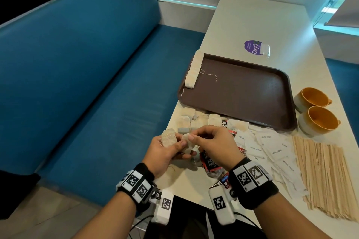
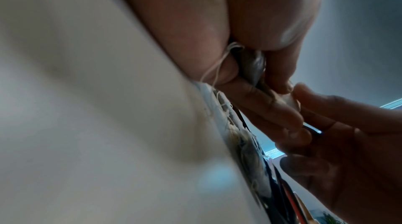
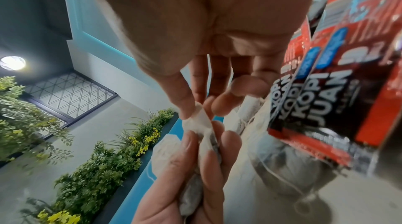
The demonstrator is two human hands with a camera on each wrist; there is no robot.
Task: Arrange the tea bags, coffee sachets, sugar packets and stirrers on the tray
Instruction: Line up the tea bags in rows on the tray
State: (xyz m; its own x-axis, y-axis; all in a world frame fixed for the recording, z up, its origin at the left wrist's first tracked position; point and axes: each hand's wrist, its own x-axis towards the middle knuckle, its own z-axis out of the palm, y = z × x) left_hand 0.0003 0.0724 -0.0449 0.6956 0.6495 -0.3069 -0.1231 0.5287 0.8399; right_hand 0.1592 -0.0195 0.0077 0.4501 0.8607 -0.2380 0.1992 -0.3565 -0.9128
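A tea bag (image 1: 186, 142) is held above the near edge of the worktop (image 1: 242, 23), between both hands. The left hand (image 1: 165, 153) grips it together with more tea bags, and the right hand (image 1: 215, 143) pinches its top corner. On the brown tray (image 1: 242, 91) a row of tea bags (image 1: 194, 69) lies along the left rim. Coffee sachets (image 1: 210, 162), sugar packets (image 1: 272, 147) and stirrers (image 1: 322, 176) lie beside the hands.

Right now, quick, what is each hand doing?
Left hand: closed, holding a bunch of tea bags.
Right hand: closed, pinching the top of one tea bag in that bunch.
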